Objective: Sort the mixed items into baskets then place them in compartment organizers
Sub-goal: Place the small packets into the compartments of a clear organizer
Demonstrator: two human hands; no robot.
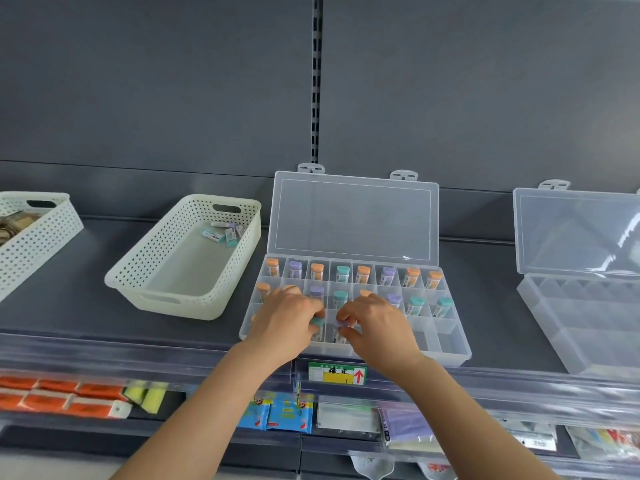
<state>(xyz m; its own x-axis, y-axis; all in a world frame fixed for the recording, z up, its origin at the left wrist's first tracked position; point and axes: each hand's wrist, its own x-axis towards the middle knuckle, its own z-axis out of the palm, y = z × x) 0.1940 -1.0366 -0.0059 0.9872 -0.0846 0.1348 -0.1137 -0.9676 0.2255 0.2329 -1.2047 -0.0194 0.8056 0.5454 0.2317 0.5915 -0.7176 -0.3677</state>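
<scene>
1. Organizer (462, 355), centre of shelf (69, 317): the far two rows look filled, the nearer compartments mostly empty.
2. Left hand (287, 317) pinches a teal-capped tube (317, 323) and right hand (375, 322) a purple-capped tube (341, 324), both at near compartments.
3. A few tubes (221, 235) remain in the left basket (121, 282).

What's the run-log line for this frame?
left hand: pinches teal-capped item | right hand: pinches purple-capped item | organizer: lid open, back row full | basket: few items inside

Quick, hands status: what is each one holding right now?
Left hand: fingers curled, pinching a teal-capped item.
Right hand: fingers curled, pinching a purple-capped item.
</scene>
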